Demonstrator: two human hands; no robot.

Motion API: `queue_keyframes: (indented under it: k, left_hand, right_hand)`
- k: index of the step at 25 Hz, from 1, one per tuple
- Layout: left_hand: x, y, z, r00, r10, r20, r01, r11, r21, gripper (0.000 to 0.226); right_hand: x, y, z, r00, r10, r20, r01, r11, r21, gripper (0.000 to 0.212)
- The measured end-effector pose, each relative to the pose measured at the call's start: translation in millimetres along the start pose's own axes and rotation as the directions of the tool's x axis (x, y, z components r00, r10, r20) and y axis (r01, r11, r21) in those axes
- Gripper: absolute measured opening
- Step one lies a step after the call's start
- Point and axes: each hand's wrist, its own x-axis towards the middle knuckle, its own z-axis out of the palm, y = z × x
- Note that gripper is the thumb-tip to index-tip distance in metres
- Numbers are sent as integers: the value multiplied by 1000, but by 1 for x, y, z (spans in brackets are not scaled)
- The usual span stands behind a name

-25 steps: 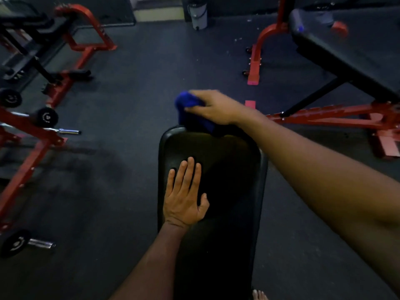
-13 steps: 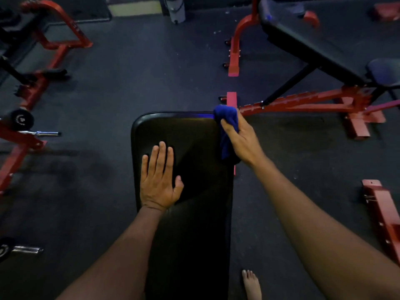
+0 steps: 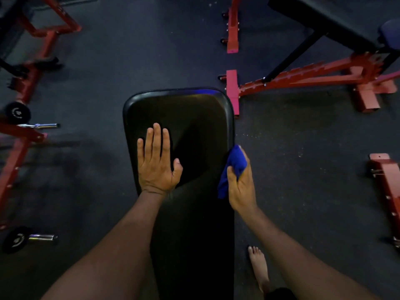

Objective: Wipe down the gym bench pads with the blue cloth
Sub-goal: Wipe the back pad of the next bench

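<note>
At the far left, red metal frames [image 3: 28, 87] are seen on the dark floor [image 3: 112, 61]. Two shiny bar ends with small black wheels are found there too, one higher up [image 3: 39, 125] and one lower down [image 3: 42, 237].

In the middle, a long black bench pad [image 3: 194, 118] is seen from above. Its rounded far end is turned away from the person. The left hand [image 3: 157, 163] is laid flat on the left part of the pad. Its fingers are held straight and close together, and the thumb is stuck out to the side. Nothing is held by it.

At the right edge of the pad, the blue cloth [image 3: 234, 164] is bunched up and held by the right hand [image 3: 241, 184]. The fingers are curled round the cloth, and the cloth is pressed against the side of the pad. A loose end of the cloth is left hanging down beside the pad.

Lower right, a bare foot [image 3: 258, 267] is placed on the floor just beside the bench.

At the upper right, a second bench [image 3: 324, 16] with a black pad is held up by a red frame [image 3: 303, 76]. A red bar [image 3: 387, 187] is seen at the far right edge.
</note>
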Motion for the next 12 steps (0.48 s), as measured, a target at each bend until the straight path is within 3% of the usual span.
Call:
queue_keyframes:
  k: [3,7,12]
  left_hand:
    - [1,0,1,1000,-4,-1,4,1000,-5,80]
    - [1,1,-1,1000,-2,4,2,1000,-7,82]
    - [1,1,0,1000,-3,-4,3,1000,2,81]
  right_hand:
    - [-5,2,-1,1000,-27,2,27,999,17,48]
    - [72,-43,-8,996,-58,-74,60,998,29,49]
    - [137,-82,-15,989,-136,-52,139,990,40,52]
